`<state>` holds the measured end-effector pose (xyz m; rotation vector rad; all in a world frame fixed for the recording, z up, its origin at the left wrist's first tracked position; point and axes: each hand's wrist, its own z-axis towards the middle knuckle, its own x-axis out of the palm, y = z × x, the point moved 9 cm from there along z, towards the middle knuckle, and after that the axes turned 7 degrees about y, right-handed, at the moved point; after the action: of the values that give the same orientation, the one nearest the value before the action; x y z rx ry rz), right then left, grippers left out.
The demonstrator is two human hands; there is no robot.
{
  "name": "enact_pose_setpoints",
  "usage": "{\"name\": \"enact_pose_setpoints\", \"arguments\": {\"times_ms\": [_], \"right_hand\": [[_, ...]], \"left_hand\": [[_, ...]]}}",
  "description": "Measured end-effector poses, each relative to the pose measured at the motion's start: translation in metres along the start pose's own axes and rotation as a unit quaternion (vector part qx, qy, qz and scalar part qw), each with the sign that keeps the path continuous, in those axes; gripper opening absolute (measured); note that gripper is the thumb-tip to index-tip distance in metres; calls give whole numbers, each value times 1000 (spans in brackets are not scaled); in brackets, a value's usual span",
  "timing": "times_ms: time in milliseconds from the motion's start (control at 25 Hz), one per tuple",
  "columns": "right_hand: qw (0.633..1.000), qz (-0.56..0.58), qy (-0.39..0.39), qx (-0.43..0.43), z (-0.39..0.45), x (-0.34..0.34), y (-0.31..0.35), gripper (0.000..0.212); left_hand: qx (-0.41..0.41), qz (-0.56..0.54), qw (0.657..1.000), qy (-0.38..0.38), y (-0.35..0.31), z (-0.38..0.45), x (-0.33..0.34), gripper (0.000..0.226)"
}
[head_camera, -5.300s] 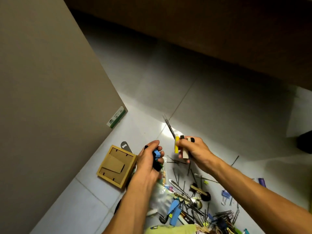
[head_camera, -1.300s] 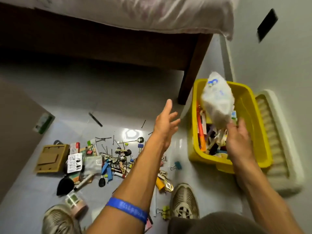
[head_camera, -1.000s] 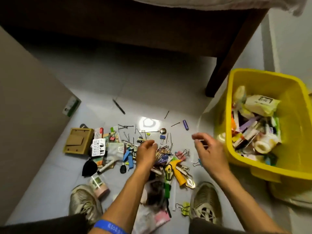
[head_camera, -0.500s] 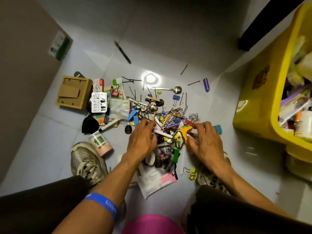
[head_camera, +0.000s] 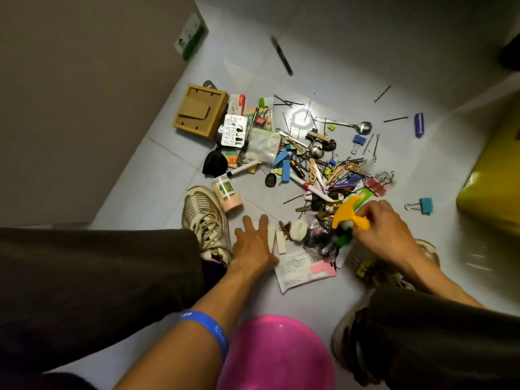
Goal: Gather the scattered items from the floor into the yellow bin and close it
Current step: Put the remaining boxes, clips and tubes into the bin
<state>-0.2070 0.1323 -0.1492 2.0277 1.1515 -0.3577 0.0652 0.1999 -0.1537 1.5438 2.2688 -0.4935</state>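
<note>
A heap of small items (head_camera: 309,164) lies on the white tiled floor: binder clips, hairpins, markers, a spoon (head_camera: 349,125), a blister card and a wooden frame (head_camera: 200,110). My right hand (head_camera: 380,229) grips an orange-yellow tool (head_camera: 347,213) with a green part at the near right of the heap. My left hand (head_camera: 253,243) lies flat with straight fingers on the floor, beside two small white sticks (head_camera: 277,240) and a paper packet (head_camera: 304,267). Only a corner of the yellow bin (head_camera: 495,181) shows at the right edge.
A beige cabinet side (head_camera: 84,94) stands at the left. My shoes (head_camera: 206,220) flank the heap. A pink round object (head_camera: 277,356) sits at the bottom between my knees. A teal binder clip (head_camera: 422,205) and a purple tube (head_camera: 418,124) lie apart at the right.
My head has tilted further down, so the bin has slid almost out of view. My right hand has taken hold of the orange-yellow tool. My left hand moved back and left to the white sticks.
</note>
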Motion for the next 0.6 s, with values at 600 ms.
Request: {"name": "enact_pose_setpoints", "arguments": {"times_ms": [600], "right_hand": [[979, -98, 61, -168, 17, 38, 26, 73]], "left_hand": [[32, -466, 879, -92, -9, 29, -62, 41]]}}
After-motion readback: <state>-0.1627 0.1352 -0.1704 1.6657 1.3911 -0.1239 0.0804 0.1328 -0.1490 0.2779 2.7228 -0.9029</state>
